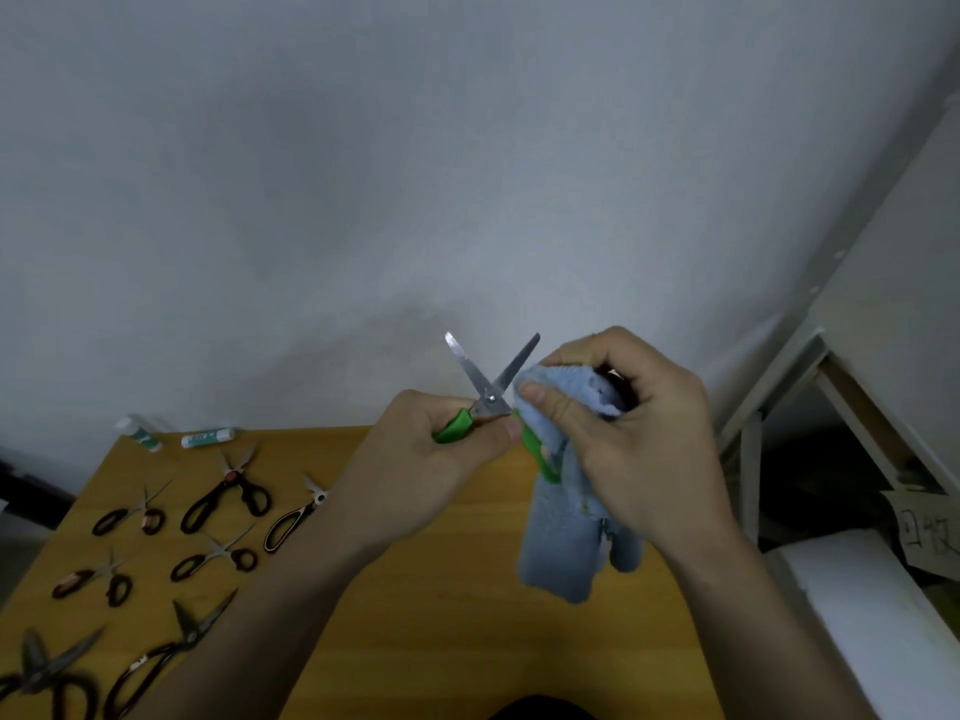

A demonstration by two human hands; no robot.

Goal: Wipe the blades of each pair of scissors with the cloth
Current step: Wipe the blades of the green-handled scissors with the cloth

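Observation:
My left hand [426,462] grips one green handle of a pair of green-handled scissors [485,387], held above the table with the blades spread open and pointing up. My right hand [628,433] holds a light blue cloth [571,522], pinching a fold of it against the base of the right blade. The rest of the cloth hangs down over the other green handle. Several dark-handled scissors [228,493] lie on the left side of the wooden table [447,605].
Two small white tubes [208,438] lie at the table's far left edge. A grey wall stands behind the table. White shelving and a cardboard box [924,522] stand to the right of the table.

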